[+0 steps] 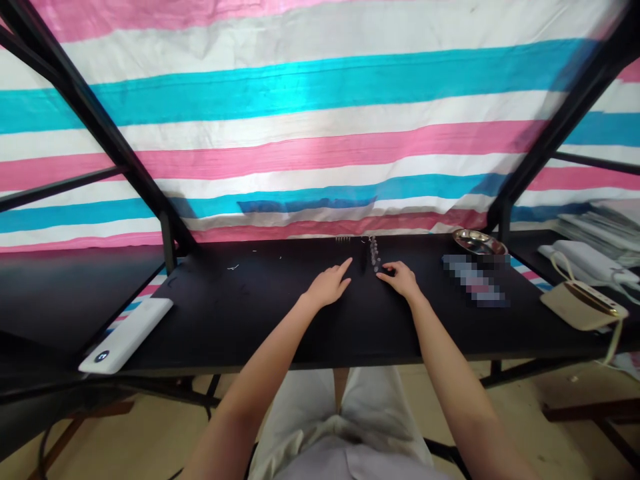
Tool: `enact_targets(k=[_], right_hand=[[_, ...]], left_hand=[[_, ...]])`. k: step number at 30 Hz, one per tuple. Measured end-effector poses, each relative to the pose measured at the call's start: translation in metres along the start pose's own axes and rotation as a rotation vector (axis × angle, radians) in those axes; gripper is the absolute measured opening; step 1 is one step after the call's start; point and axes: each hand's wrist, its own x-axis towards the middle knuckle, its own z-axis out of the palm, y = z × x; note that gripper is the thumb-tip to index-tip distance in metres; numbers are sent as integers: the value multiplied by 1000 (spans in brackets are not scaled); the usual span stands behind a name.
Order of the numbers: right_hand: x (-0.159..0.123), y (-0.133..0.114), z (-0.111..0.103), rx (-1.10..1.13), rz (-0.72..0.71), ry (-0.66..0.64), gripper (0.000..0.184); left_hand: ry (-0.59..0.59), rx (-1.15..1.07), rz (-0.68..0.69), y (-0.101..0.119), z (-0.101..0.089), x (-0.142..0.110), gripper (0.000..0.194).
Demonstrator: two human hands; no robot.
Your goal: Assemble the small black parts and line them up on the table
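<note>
On the black tabletop, my left hand point(327, 285) rests with the index finger stretched out and the thumb apart, holding nothing. To its right, my right hand point(399, 277) has its thumb and index finger curled close together beside the near end of a column of small clear pieces point(374, 253). Whatever its fingertips hold is too small to make out. Between the hands, just left of the column, lies a slim dark object point(364, 257), hard to see against the black. A short row of tiny pale pieces point(343, 239) sits at the back edge.
A white power bank point(127, 337) lies at the left front. White thread scraps point(233, 267) are at the back left. On the right stand a round metal dish point(480, 243), a blurred-out flat item point(475, 280), a beige device with a strap point(583, 305) and stacked papers point(600, 230).
</note>
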Motion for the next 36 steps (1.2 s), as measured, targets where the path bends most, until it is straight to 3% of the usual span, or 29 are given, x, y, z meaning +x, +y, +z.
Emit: enact_targets(k=[4, 8, 16, 23, 29, 36], right_hand=[[1, -2, 0, -14, -15, -3, 37], [2, -6, -1, -35, -23, -11, 35], [2, -21, -1, -69, -27, -22, 33], [4, -23, 5, -16, -57, -18, 30], [0, -27, 6, 47, -103, -1, 19], [-8, -70, 10, 104, -290, -47, 19]], left_hand=[[2, 97, 5, 17, 11, 29, 55], [8, 146, -24, 20, 29, 47, 53], [141, -33, -101, 18, 48, 61, 35], [230, -208, -61, -1, 46, 45, 18], [350, -535, -169, -19, 37, 15, 14], [453, -835, -233, -32, 27, -9, 17]])
